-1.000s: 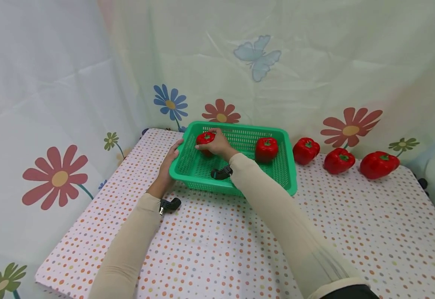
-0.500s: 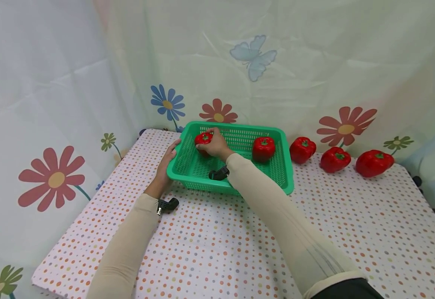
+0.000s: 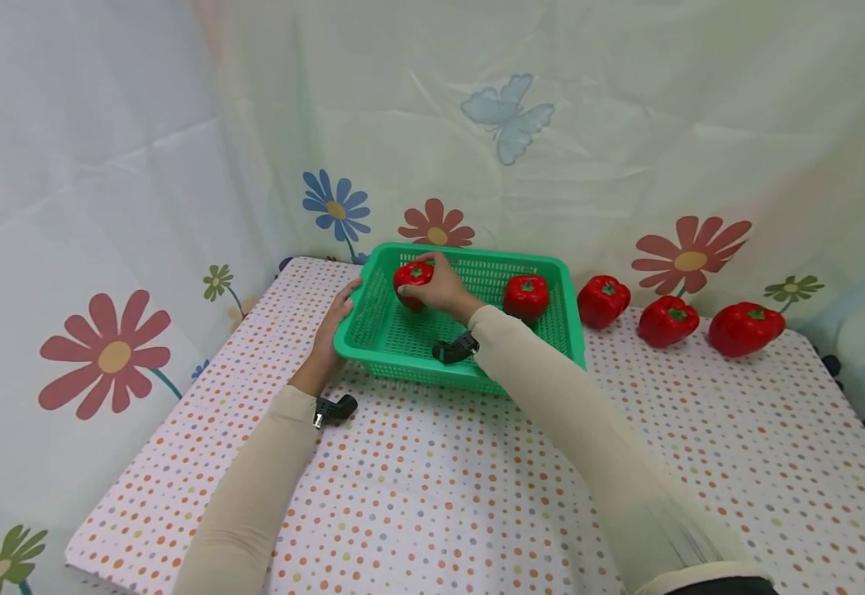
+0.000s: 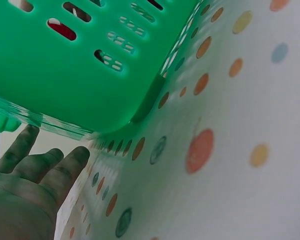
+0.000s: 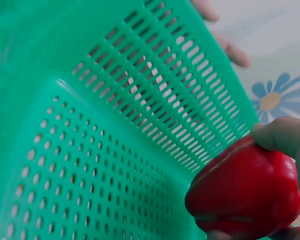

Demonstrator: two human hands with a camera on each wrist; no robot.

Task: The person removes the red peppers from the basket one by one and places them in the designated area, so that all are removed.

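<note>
A white tablecloth with coloured dots spreads across the near side. Behind it hangs a pale curtain, printed with a blue butterfly, a large red flower at left and a blue flower at far left. What may be dark knobs sit along the cloth's right edge.

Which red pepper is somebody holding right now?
The red pepper at the left end of the green basket: the right hand grips it. The other pepper in there and the three peppers on the table have no hand on them.
</note>
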